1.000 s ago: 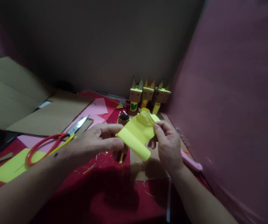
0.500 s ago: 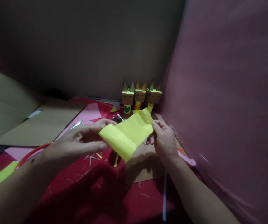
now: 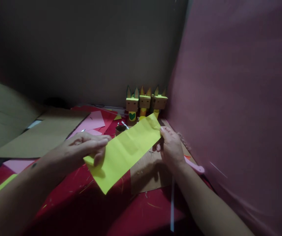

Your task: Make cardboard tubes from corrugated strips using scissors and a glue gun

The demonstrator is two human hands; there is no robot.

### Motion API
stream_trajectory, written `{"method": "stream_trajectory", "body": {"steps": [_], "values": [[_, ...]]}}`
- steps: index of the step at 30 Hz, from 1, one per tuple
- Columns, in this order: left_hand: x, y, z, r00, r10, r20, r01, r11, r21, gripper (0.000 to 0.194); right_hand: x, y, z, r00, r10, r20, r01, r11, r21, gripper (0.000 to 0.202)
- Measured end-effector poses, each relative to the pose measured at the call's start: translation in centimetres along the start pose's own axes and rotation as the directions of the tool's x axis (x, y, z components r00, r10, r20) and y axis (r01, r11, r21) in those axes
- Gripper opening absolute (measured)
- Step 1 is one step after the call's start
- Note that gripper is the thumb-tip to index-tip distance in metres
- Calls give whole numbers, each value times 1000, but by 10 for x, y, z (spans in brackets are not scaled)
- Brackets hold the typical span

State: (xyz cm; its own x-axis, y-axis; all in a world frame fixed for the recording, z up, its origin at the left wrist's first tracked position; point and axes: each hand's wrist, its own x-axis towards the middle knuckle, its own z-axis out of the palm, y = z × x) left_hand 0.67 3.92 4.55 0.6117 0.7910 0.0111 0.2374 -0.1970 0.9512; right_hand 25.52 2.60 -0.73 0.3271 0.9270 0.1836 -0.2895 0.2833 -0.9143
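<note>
A yellow paper strip [image 3: 128, 144] is stretched out in the air between both hands, above the red table surface [image 3: 74, 203]. My right hand [image 3: 171, 144] pinches its far right end between thumb and fingers. My left hand [image 3: 91, 147] is at the strip's left end, with bent fingers over the paper's face and edge; whether they grip it is unclear. Behind the strip stands a dark-mouthed cardboard tube [image 3: 120, 129]. A brown cardboard piece [image 3: 147, 177] lies below the paper.
Three cardboard figures with pointed ears [image 3: 132, 105] stand at the back. Large cardboard sheets [image 3: 42, 134] and pink paper [image 3: 94, 120] lie at left. A pink-handled tool [image 3: 195, 166] lies beside the pink wall [image 3: 234, 98] at right. Paper scraps dot the table.
The yellow strip was curled at its left end and is now unrolled nearly flat. My left hand has moved slightly left, its fingers now over the paper. My right hand keeps its pinch.
</note>
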Motion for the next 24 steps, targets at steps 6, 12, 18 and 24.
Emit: {"method": "stream_trajectory", "body": {"steps": [6,12,18,24], "values": [[-1,0,0,985,-50,164,66,994,-89,9,3,1,1,999,15,-42,-11,995,95,18],[-4,-7,-3,975,92,204,-71,992,-109,25,8,0,3,976,212,-38,-196,946,257,13],[-4,-10,-4,964,161,212,-174,984,47,48,7,-7,-3,924,356,136,-380,893,242,20],[-1,-9,-5,948,191,254,-204,979,27,63,4,-6,-1,894,389,224,-436,871,227,14]]}}
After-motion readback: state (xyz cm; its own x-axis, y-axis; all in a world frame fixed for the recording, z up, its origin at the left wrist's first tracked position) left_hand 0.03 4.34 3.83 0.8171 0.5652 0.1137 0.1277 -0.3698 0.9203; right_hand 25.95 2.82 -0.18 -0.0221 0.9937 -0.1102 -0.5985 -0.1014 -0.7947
